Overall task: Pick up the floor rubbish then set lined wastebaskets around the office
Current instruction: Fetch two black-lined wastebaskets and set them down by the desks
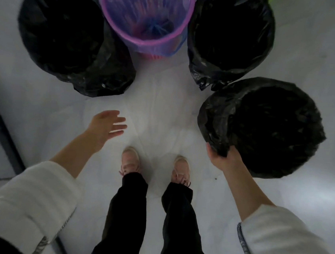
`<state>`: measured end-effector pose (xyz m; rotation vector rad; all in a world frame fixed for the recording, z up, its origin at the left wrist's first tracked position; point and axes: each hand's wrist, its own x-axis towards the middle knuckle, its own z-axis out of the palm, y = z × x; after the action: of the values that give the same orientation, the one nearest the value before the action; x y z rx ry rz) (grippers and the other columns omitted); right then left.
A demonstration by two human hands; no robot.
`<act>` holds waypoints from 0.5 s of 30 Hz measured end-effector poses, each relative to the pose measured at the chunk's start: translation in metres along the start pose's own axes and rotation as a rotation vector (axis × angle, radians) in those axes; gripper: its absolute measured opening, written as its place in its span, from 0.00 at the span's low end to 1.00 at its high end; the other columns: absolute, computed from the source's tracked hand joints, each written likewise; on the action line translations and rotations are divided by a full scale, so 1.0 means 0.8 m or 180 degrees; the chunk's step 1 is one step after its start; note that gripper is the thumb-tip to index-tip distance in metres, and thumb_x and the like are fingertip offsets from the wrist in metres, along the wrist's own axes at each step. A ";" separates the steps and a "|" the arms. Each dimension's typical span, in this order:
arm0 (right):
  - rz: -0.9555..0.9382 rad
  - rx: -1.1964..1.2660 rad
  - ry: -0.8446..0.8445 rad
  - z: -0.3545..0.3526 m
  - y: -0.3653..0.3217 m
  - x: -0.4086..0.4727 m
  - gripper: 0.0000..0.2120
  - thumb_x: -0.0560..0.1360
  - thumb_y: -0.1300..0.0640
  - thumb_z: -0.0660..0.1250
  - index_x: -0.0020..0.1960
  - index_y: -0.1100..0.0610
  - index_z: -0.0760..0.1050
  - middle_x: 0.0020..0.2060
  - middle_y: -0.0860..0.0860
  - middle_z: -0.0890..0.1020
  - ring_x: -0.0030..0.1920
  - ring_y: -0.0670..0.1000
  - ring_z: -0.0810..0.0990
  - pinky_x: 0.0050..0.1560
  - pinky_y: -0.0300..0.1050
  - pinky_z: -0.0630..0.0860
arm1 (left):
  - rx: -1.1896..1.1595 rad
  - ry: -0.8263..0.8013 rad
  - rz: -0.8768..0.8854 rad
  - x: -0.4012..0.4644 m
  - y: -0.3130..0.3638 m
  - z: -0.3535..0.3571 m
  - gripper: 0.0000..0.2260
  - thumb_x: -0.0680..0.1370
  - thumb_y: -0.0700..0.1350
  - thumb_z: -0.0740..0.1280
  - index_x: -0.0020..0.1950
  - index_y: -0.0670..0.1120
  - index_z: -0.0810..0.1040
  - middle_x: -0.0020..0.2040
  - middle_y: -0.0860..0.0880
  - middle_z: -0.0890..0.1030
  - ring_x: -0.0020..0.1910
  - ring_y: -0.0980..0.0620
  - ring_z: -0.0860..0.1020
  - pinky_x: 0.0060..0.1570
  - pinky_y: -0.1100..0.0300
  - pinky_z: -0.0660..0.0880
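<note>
We stand on the pale floor (163,111) with four lined wastebaskets fanned out ahead of our shoes, and the step in hand looks like carrying one of them off to its place. Our right hand (221,157) has its grip closed on the near rim of the nearest wastebasket (267,128), fingers curled over the bunched black liner (216,117) at that edge; the basket is low at our right, just beside our right foot. Our left hand (108,123) has its grip open, fingers straight and spread above the floor, holding nothing. Farther off sit two more black-lined baskets, one at the far left (67,39) and one at the far right (230,34), with a pink basket (147,19) in a purplish liner between them. To do this well, we judge that we should pinch rim and liner together, so the bag does not slip off as the basket comes up. We would lift straight up, clear of its far-right neighbour, which sits close. The free left hand could steady the opposite rim. We cannot tell from here whether any basket holds rubbish; the interiors are too dark.
</note>
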<state>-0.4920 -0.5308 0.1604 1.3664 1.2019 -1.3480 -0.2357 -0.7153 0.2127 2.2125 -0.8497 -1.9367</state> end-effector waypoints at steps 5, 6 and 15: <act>-0.0420 0.1109 0.0345 0.020 0.002 0.037 0.16 0.81 0.55 0.55 0.66 0.59 0.70 0.68 0.55 0.72 0.67 0.56 0.72 0.62 0.45 0.75 | 0.0002 -0.0023 -0.0160 0.060 -0.011 -0.018 0.13 0.81 0.36 0.55 0.64 0.39 0.70 0.59 0.38 0.75 0.49 0.40 0.78 0.55 0.48 0.75; -0.0490 0.1287 0.0358 0.021 0.005 0.037 0.14 0.81 0.57 0.55 0.64 0.60 0.71 0.68 0.56 0.72 0.67 0.56 0.72 0.62 0.44 0.75 | -0.0042 -0.0028 -0.0172 0.068 -0.011 -0.022 0.13 0.81 0.36 0.55 0.65 0.38 0.69 0.61 0.37 0.75 0.51 0.39 0.77 0.56 0.47 0.74; 0.0064 0.0354 0.0139 -0.027 0.089 0.022 0.07 0.77 0.62 0.58 0.48 0.62 0.74 0.30 0.57 0.84 0.42 0.52 0.78 0.33 0.40 0.81 | -0.1009 0.0209 -0.0410 0.105 0.029 -0.034 0.24 0.81 0.51 0.58 0.72 0.39 0.62 0.63 0.42 0.73 0.58 0.43 0.76 0.54 0.51 0.75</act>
<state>-0.4185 -0.5209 0.1401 1.4894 1.1533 -1.3950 -0.2145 -0.7808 0.1529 2.1695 -0.3672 -1.8838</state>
